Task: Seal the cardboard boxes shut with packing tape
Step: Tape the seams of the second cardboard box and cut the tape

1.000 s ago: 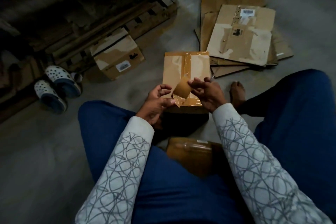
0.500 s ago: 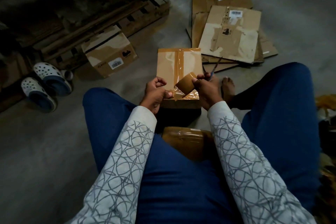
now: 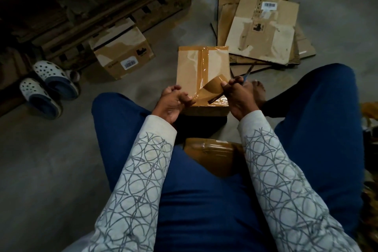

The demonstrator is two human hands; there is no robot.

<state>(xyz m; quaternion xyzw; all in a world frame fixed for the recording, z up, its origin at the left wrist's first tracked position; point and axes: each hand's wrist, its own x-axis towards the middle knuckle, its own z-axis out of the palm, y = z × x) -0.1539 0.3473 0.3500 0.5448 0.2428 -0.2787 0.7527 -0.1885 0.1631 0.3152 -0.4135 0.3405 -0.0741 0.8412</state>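
A small cardboard box (image 3: 190, 67) stands on the floor in front of my knees, with clear tape along its top seam. My left hand (image 3: 173, 102) pinches the loose end of a tape strip (image 3: 201, 97) over the box's near edge. My right hand (image 3: 239, 96) grips the brown tape roll (image 3: 213, 86) and a thin dark tool (image 3: 247, 74) that sticks out past the fingers. The strip runs between the two hands. A second taped box (image 3: 210, 149) lies between my legs, partly hidden.
Another cardboard box (image 3: 122, 51) with a barcode label sits at the left by a wooden pallet (image 3: 114, 4). Flattened cartons (image 3: 263, 26) are stacked at the back right. A pair of sandals (image 3: 45, 86) lies at far left. My bare foot (image 3: 259, 92) rests right of the box.
Both hands have dropped toward the near edge of the box. The tape roll now sits lower, and the strip is stretched between the hands.
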